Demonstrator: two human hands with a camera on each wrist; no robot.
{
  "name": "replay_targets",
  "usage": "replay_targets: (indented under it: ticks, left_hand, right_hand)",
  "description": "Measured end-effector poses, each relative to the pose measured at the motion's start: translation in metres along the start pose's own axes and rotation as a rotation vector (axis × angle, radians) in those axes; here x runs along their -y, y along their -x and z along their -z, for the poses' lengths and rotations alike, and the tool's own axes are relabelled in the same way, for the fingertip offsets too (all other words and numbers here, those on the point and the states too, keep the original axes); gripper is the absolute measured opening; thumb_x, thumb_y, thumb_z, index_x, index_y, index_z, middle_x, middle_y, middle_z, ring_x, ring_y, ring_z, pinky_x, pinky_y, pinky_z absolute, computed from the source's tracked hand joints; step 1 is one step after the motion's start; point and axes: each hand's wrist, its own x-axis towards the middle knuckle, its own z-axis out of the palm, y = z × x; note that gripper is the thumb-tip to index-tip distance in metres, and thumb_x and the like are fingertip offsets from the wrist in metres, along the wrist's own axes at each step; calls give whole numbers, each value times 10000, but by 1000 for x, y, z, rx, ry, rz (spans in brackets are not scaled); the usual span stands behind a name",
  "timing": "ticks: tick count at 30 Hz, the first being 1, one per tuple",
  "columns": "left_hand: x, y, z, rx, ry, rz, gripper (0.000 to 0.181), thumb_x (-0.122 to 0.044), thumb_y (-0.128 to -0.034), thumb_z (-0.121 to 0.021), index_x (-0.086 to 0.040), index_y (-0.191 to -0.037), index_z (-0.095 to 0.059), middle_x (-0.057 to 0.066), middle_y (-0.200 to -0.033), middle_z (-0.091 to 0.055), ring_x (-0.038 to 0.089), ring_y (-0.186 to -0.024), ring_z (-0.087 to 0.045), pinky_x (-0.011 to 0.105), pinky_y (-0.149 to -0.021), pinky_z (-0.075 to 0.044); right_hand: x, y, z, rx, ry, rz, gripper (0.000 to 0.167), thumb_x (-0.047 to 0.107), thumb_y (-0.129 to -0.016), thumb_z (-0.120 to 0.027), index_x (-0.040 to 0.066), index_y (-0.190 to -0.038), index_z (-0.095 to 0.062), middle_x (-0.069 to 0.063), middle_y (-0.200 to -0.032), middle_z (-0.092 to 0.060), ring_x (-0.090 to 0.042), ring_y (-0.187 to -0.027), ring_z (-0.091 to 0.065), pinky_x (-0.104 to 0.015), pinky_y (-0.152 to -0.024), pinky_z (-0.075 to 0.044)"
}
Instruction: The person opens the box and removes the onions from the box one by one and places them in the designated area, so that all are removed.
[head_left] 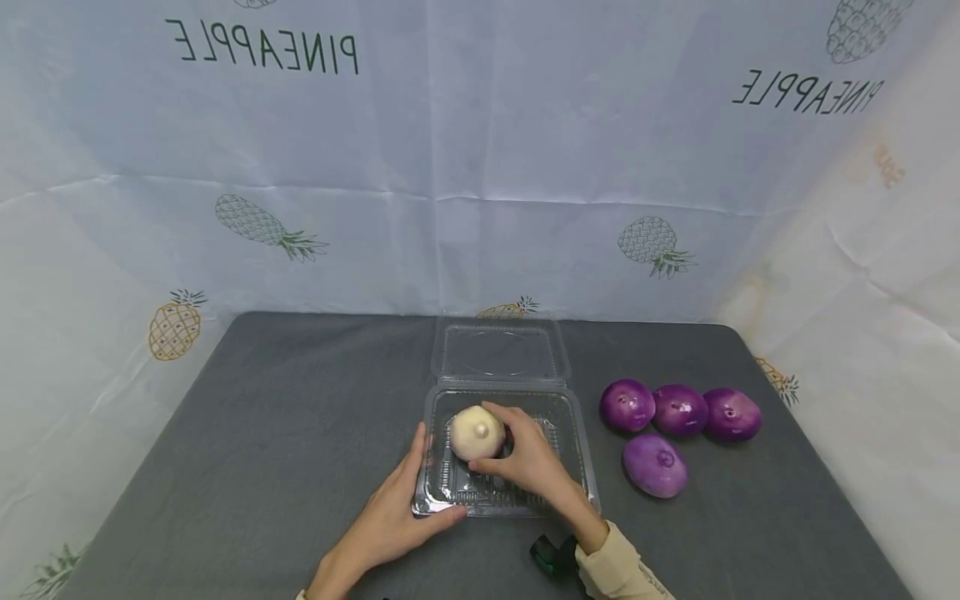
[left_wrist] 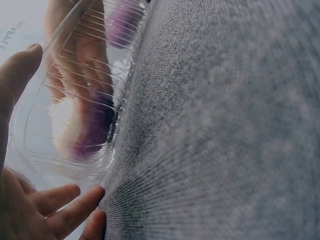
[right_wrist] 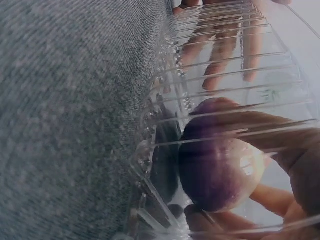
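A turnip, white on top with a small nub and purple below, sits inside a clear plastic clamshell box. My right hand reaches over the box's right side and grips the turnip between thumb and fingers. The right wrist view shows the turnip through the ribbed clear wall, low in the box. My left hand rests against the box's near left corner, its fingers fairly straight along the left side and its thumb at the front edge. The box's lid lies folded back, away from me.
Several purple turnips lie grouped on the grey table right of the box, one nearer me. A dark green object shows beside the right sleeve. A pineapple-print cloth hangs behind the table.
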Motion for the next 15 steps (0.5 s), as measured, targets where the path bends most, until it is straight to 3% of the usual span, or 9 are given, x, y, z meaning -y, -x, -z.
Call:
replay_targets:
  ticks: [15]
  left_hand:
    - [1,1,0,-9,-12,-4,1238,-598,-802,-804,-130,-1660,-45,149,-1672,-324,372,-1521,-366,638,-1183,-340]
  right_hand:
    - [0,4,9,-10,-96,-56,784,154,-668,-964,55,-1369,-629,-130,-1191,-646,-203,-1037,-622,-273,-834,-584]
